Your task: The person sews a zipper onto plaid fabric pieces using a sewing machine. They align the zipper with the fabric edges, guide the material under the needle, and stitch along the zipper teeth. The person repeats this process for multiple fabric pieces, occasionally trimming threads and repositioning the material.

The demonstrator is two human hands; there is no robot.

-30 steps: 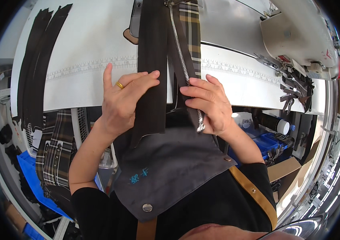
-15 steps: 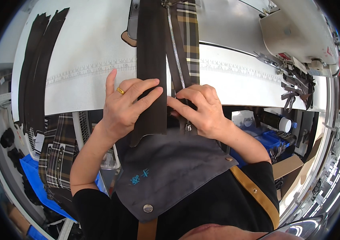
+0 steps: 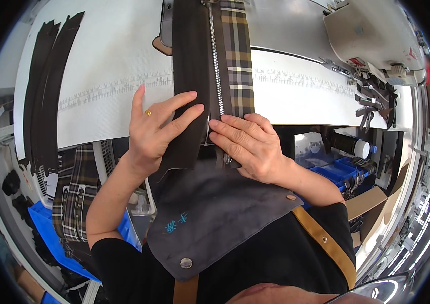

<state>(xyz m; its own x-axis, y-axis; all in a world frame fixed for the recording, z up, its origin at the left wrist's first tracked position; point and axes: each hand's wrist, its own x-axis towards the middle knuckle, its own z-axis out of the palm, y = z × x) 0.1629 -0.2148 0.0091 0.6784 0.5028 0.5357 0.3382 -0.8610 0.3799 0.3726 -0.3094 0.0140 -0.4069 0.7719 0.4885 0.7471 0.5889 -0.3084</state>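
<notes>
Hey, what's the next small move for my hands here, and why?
I'd probably ease the lower end of the dark strip toward the zipper with your left hand, because a narrow gap seems to open between them there, while your right hand lies over the zipper.

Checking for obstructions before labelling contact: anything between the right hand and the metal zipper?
Nothing visible. The right hand lies fingers-flat across the lower part of the metal zipper. The left hand is alongside, over the dark strip.
</notes>
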